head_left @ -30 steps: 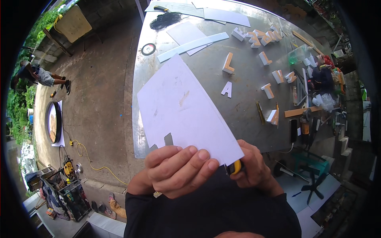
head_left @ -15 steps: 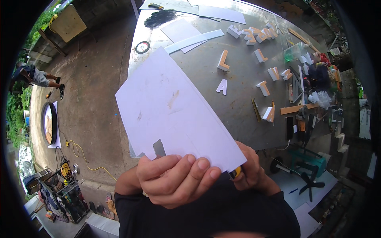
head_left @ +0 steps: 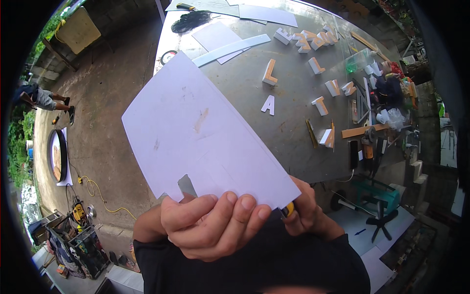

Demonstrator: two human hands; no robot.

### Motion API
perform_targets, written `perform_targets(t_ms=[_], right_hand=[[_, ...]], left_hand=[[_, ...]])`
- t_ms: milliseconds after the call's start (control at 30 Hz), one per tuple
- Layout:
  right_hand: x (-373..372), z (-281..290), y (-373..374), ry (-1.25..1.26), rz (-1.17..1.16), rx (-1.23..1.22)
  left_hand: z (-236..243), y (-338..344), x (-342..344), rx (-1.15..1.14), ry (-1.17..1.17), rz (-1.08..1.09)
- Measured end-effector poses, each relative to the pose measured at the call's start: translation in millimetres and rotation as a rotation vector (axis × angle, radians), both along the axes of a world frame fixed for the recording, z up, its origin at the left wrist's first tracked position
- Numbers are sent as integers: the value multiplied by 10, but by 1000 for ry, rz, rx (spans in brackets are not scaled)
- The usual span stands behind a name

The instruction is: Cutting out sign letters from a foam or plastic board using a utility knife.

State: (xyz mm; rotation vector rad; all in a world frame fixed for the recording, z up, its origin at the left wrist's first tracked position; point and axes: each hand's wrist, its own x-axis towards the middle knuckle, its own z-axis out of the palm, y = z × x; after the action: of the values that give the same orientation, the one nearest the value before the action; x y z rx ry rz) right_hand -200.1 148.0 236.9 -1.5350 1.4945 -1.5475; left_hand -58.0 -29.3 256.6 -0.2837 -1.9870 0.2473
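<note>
**Two Hands Are Holding a White Sheet [head_left: 188,125] near a Metal Worktop [head_left: 293,152]**

At the far left, another person [head_left: 46,101] is standing on the ground, only partly showing. Below this person, a round panel with a dark rim [head_left: 50,156] is resting on the floor.

Further to the right, at the far side of the worktop, a tangle of black strands [head_left: 191,21] is lying. Nearer, the left hand [head_left: 210,228] is clamping the lower edge of the sheet; its four fingers are pressing together on the front face, while the thumb is hiding from view. The sheet is tilting in the air in front of the body, and in this view it is covering part of the worktop. A notch is showing in its lower edge, just beside the left hand. Past its upper part, a long pale strip [head_left: 232,50] is lying on the worktop.

At the lower right corner of the sheet, the right hand [head_left: 304,209] is gripping a small yellow and black tool [head_left: 290,209], which is mostly hiding inside the fingers. Beyond it, a flat white letter [head_left: 268,105] and several thick block letters [head_left: 320,105] are lying apart. Farther right, a black phone [head_left: 353,154] is lying near a wooden strip [head_left: 360,132].
</note>
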Motion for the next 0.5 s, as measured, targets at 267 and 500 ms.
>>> perform_targets(t_ms=[267,500], right_hand=[[28,-20,-17,-4,16,24],[25,5,-80,-8,-1,-18]], left_hand=[[33,7,49,101,-98,-46],[8,19,36,109,-65,-29]])
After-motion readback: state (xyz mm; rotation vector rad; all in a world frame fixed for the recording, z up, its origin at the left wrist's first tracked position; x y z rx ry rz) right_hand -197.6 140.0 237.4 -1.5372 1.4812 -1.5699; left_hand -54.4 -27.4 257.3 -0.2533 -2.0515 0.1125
